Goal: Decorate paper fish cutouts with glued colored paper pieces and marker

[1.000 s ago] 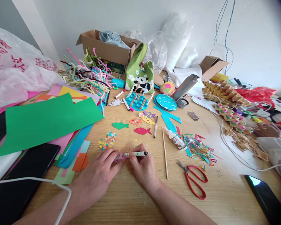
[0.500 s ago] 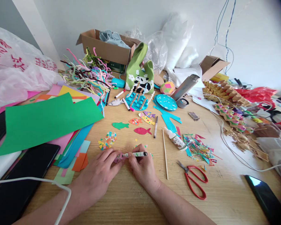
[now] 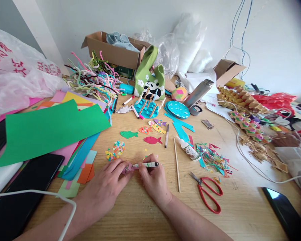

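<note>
My right hand (image 3: 154, 180) grips a white marker (image 3: 149, 164) with a black end, its tip pointing left at a small pink paper cutout (image 3: 127, 169) with dark lines drawn on it. The fingers and thumb of my left hand (image 3: 107, 182) press that cutout to the table and hide part of it. Beyond the hands lie paper fish: a green fish (image 3: 129, 134), a red fish (image 3: 153, 139), an orange dotted fish (image 3: 144, 130) and several patterned ones. Small coloured paper bits (image 3: 118, 147) are heaped just past my left hand.
Right of my hands lie a wooden stick (image 3: 177, 165), a glue bottle (image 3: 189, 150), red-handled scissors (image 3: 207, 192) and paper scraps (image 3: 213, 157). Green paper sheets (image 3: 55, 130) and a black tablet (image 3: 27, 197) cover the left. A steel flask (image 3: 199, 93) leans at the back.
The marker and my right hand have shifted very slightly to the right. My left hand stays in place on the pink cutout.
</note>
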Tool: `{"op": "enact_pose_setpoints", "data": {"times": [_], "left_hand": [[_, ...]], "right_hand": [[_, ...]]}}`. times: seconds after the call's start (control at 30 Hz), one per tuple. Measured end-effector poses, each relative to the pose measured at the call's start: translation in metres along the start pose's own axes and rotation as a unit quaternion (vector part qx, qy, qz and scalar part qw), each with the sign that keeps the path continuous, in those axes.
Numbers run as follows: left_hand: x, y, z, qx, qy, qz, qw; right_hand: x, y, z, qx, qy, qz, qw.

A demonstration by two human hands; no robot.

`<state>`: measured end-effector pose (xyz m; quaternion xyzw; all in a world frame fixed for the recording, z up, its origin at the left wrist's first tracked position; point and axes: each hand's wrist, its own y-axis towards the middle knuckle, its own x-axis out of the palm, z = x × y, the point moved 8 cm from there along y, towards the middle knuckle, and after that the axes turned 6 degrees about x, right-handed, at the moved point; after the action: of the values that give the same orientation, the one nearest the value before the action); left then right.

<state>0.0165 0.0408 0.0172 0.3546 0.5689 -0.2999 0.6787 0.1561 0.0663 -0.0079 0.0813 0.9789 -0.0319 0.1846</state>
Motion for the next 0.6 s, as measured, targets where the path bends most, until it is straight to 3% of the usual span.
{"op": "enact_pose_setpoints", "data": {"times": [0.6], "left_hand": [[-0.0016,0.0013,0.0012,0.009,0.007,0.004,1.0]], "right_hand": [[-0.0041,0.0014,-0.0037,-0.009,-0.012,0.027,1.0]]}}
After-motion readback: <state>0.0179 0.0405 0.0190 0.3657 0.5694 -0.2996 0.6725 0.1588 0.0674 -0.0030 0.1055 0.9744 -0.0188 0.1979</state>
